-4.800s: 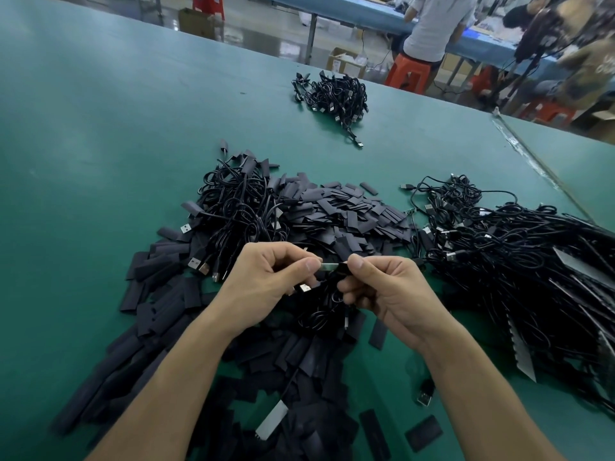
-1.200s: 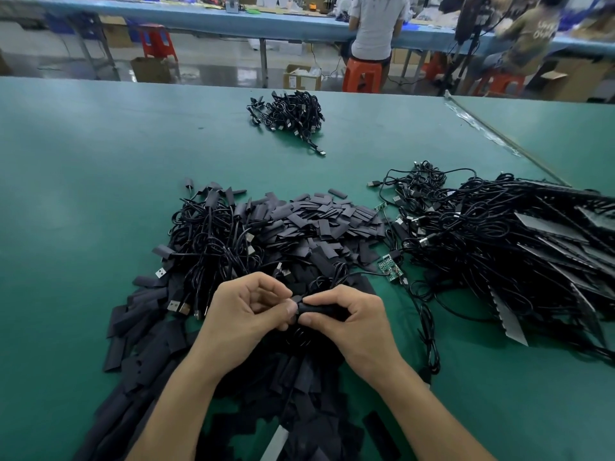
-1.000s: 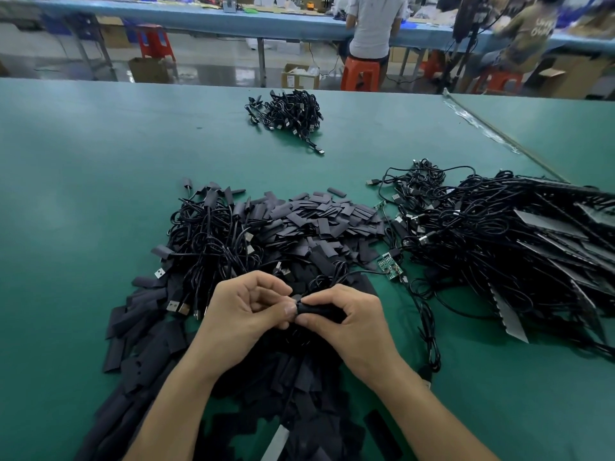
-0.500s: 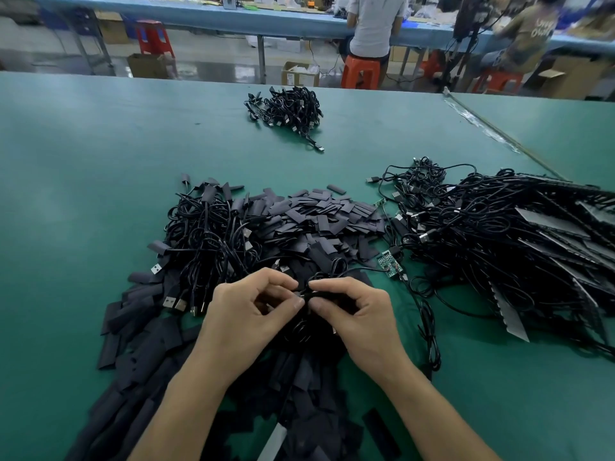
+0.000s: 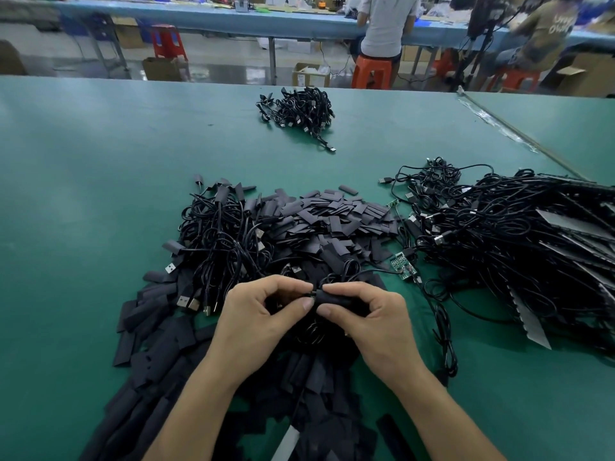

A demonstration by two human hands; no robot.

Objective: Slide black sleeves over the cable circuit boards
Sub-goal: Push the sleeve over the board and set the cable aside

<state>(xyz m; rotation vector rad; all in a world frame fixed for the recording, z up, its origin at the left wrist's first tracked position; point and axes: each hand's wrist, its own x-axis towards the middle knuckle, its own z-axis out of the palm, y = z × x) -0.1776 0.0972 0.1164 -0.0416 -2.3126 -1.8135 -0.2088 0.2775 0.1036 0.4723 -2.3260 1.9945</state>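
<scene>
The flat green work table (image 5: 100, 194) carries a tangled heap of black cables (image 5: 515, 254) at right and a pile of flat black sleeves (image 5: 332, 221) at centre. Near centre, the right hand (image 5: 369, 321) pinches one black tubular sleeve (image 5: 336, 299) between thumb and forefinger. The left hand (image 5: 263, 314) pinches at the sleeve's left end. A small green circuit board (image 5: 403, 266) lies just beyond to the right.
</scene>
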